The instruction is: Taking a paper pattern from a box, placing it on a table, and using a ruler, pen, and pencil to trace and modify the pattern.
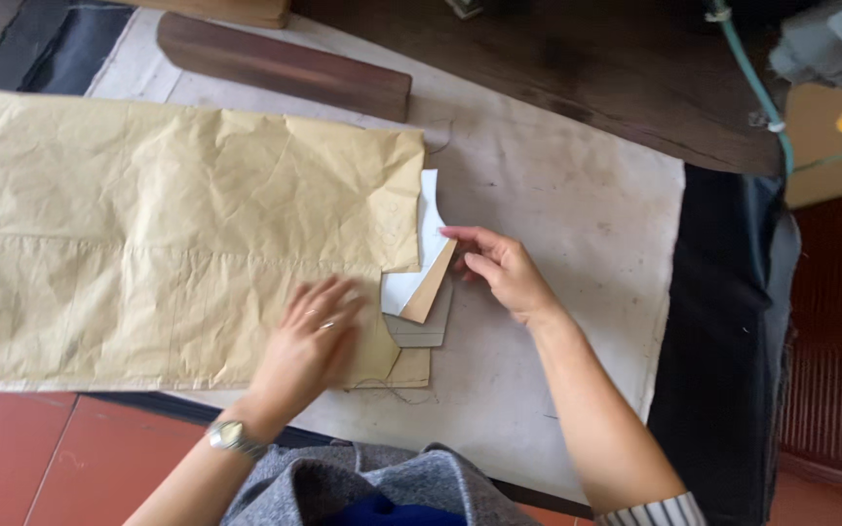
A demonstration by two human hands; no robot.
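Big crinkled tan paper sheet (168,244) covers the left of the desk (557,205), running off the frame's left edge, with a dark wooden bar (285,66) lying up top and bare cloth open to the right. Left hand (312,341) lies flat and open on the sheet's lower right corner, hiding some of the small pattern pieces (421,292) tucked underneath. Right hand (501,269) has its grip pinched narrow on one piece's edge.

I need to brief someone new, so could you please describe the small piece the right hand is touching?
Find the big crumpled tan paper sheet on the white cloth-covered table. At its right edge, the right hand fingers a small white-and-tan folded card piece, lying atop a grey piece, smooth unlike the sheet.
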